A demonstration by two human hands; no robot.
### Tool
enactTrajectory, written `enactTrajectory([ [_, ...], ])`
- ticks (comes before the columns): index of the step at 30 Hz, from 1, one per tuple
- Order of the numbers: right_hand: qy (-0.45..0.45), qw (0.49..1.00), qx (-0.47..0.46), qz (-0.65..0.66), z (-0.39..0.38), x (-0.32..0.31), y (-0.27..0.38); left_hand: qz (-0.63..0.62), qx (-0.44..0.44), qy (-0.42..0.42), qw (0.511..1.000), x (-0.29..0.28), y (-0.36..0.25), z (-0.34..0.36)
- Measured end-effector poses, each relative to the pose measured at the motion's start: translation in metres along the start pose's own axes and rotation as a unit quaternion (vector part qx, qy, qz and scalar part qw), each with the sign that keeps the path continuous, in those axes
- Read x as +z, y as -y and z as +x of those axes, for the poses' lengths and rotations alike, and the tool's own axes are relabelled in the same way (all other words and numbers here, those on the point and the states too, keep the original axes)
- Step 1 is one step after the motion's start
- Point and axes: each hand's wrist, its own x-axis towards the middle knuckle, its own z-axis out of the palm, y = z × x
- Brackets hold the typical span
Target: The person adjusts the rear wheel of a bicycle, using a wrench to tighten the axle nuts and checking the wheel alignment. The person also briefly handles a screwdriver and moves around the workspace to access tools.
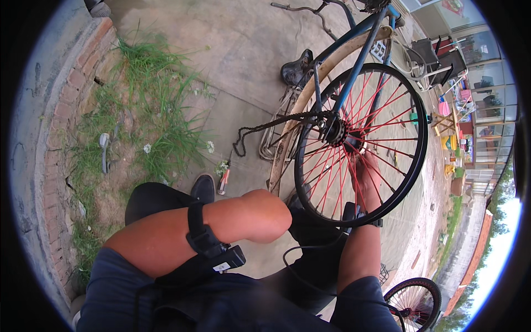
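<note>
My right hand reaches behind the red spokes to the hub of a black-rimmed bicycle wheel; its fingers are partly hidden at the hub. My left hand, a strap at its wrist, is held out low, left of the wheel, with its fingers out of sight. The blue frame carries the wheel, a worn cream mudguard and a dark chain hanging loose toward the left. An orange-handled tool lies on the concrete beside my shoe.
A grass patch and brick-edged concrete step are at left. A dark boot-like object lies beyond the mudguard. Chairs, a wooden table and glazed frontage line the right. A second bicycle wheel is at lower right.
</note>
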Motion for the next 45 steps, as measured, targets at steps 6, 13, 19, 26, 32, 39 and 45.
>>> enactTrajectory([
  [6, -0.004, 1.000, 0.010, -0.017, -0.004, 0.005, 0.001, -0.011, 0.000, -0.002, 1.000, -0.001, 0.001, -0.003],
  [13, -0.010, 0.999, 0.013, -0.029, -0.011, 0.013, 0.005, -0.011, 0.000, 0.006, 1.000, 0.001, -0.001, -0.001],
  [19, -0.007, 1.000, 0.014, -0.017, -0.012, 0.015, 0.005, -0.009, 0.002, 0.016, 1.000, 0.000, -0.001, -0.001],
  [26, 0.014, 1.000, 0.008, -0.022, -0.006, 0.001, 0.002, -0.016, 0.007, -0.014, 1.000, 0.010, -0.001, 0.003],
  [32, 0.029, 0.999, 0.011, -0.012, -0.009, 0.004, 0.004, -0.013, 0.004, 0.013, 1.000, 0.007, -0.001, 0.003],
  [39, 0.044, 0.998, 0.013, 0.040, -0.007, 0.008, 0.000, -0.024, 0.001, 0.024, 0.999, 0.002, -0.001, -0.001],
  [45, 0.122, 0.991, -0.045, -0.002, 0.032, -0.050, -0.016, -0.034, 0.008, 0.019, 0.999, 0.000, -0.004, -0.001],
])
